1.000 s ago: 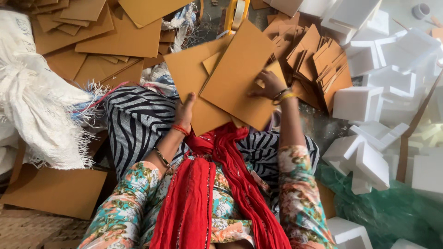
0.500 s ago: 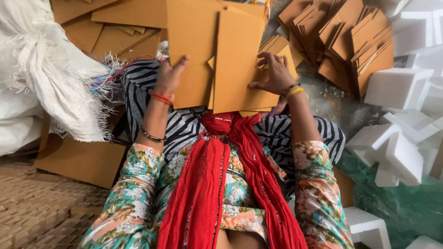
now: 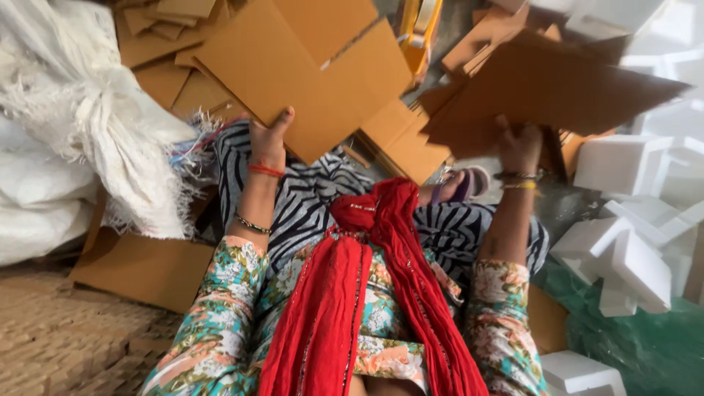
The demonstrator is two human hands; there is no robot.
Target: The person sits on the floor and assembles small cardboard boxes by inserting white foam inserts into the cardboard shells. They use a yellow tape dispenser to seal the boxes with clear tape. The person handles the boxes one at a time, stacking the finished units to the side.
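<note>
Two cardboard sheets now apart: left hand [image 3: 268,141] grips one [image 3: 308,73], right hand [image 3: 519,147] grips other [image 3: 557,88], swung right.

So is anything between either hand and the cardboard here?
Nothing visible: the left hand grips the orange cardboard sheet directly, thumb on its face. The right hand holds the darker cardboard sheet from below, in contact too.

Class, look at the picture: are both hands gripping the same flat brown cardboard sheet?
No: the left hand grips one flat brown cardboard sheet, the right hand a separate darker one.
</note>
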